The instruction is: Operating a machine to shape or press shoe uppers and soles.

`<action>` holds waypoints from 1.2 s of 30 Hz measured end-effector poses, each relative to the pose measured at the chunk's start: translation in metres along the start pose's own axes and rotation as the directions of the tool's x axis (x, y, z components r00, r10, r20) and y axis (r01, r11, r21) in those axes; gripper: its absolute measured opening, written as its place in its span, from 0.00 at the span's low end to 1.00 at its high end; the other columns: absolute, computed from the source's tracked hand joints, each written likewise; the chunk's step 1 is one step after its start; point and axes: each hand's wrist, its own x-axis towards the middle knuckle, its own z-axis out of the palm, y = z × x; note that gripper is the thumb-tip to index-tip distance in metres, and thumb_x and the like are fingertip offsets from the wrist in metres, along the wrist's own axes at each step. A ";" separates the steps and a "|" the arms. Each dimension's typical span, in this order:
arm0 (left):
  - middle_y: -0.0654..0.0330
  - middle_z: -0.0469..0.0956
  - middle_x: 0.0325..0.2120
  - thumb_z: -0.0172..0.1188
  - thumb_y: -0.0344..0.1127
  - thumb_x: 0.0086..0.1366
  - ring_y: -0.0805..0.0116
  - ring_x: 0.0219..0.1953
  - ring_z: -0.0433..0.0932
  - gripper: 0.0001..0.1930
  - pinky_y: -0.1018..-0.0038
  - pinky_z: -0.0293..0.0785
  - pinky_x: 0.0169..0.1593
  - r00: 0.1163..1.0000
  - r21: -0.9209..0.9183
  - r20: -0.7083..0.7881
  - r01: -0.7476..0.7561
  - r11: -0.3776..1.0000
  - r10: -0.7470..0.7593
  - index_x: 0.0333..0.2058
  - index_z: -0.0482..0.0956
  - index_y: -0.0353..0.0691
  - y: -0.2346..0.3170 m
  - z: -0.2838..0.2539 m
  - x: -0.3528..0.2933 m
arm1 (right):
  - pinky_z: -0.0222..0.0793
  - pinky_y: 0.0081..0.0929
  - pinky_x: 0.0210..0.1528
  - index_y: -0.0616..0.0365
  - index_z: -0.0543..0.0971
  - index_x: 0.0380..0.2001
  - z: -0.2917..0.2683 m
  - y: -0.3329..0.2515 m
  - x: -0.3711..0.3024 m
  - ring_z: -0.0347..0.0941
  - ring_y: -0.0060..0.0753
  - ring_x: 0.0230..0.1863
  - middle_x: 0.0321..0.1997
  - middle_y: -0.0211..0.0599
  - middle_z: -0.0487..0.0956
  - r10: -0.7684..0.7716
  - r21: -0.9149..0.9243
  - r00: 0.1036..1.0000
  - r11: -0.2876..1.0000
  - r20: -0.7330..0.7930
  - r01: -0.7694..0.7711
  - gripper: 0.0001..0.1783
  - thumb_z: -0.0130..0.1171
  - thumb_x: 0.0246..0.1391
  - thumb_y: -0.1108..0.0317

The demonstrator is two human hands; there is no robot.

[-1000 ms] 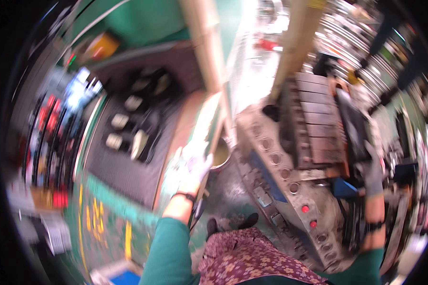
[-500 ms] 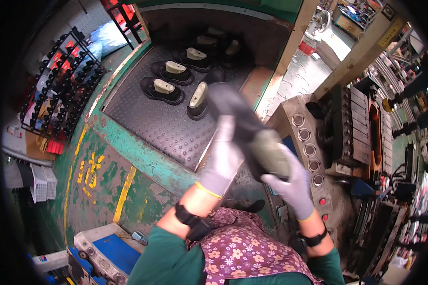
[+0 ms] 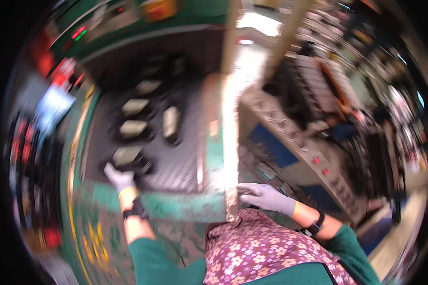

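Note:
A dark shoe with a pale cream block in its opening (image 3: 127, 155) sits at the near left of the black studded mat (image 3: 178, 178). My gloved left hand (image 3: 120, 179) is at its near left end, fingers against it and partly hidden; blur hides the exact grip. Beyond it, several similar shoes stand in a row, with another shoe (image 3: 170, 122) to their right. My gloved right hand (image 3: 269, 197) is beside the near right corner of the green frame, fingers pointing left and apart, with nothing visible in them.
A worn green metal frame (image 3: 176, 205) edges the mat. On the right stands a panel with round dials and red buttons (image 3: 316, 160). A dark rack (image 3: 31, 161) is at the far left. Yellow markings (image 3: 96, 249) show on the green floor.
The shoe held in both hands has gone down to the mat's near left, with my left hand at it. My right hand has let go and moved lower. The view has turned.

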 end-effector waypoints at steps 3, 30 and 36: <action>0.42 0.68 0.56 0.63 0.19 0.42 0.53 0.57 0.69 0.42 0.61 0.62 0.65 0.996 -0.119 0.063 0.064 0.991 -0.057 0.60 0.60 0.24 -0.018 0.019 0.008 | 0.70 0.34 0.58 0.56 0.71 0.59 -0.001 0.022 -0.003 0.75 0.41 0.56 0.56 0.44 0.77 -0.013 -0.072 0.998 0.997 -0.059 0.009 0.27 0.52 0.63 0.53; 0.50 0.70 0.57 0.61 0.37 0.52 0.52 0.63 0.64 0.31 0.57 0.55 0.68 0.696 0.153 0.624 -0.555 0.817 0.356 0.57 0.71 0.39 0.291 0.231 -0.230 | 0.72 0.40 0.54 0.60 0.66 0.59 -0.379 0.351 -0.086 0.73 0.50 0.56 0.58 0.50 0.71 -0.075 -0.146 0.130 0.683 -0.989 -0.715 0.27 0.50 0.55 0.69; 0.48 0.71 0.56 0.60 0.36 0.51 0.49 0.62 0.64 0.31 0.56 0.54 0.67 0.717 0.237 0.637 -0.532 0.813 0.283 0.56 0.71 0.37 0.296 0.218 -0.228 | 0.76 0.36 0.32 0.53 0.72 0.40 -0.397 0.355 -0.071 0.78 0.39 0.37 0.38 0.40 0.75 -0.065 -0.290 0.305 0.541 -0.950 -0.790 0.08 0.45 0.59 0.70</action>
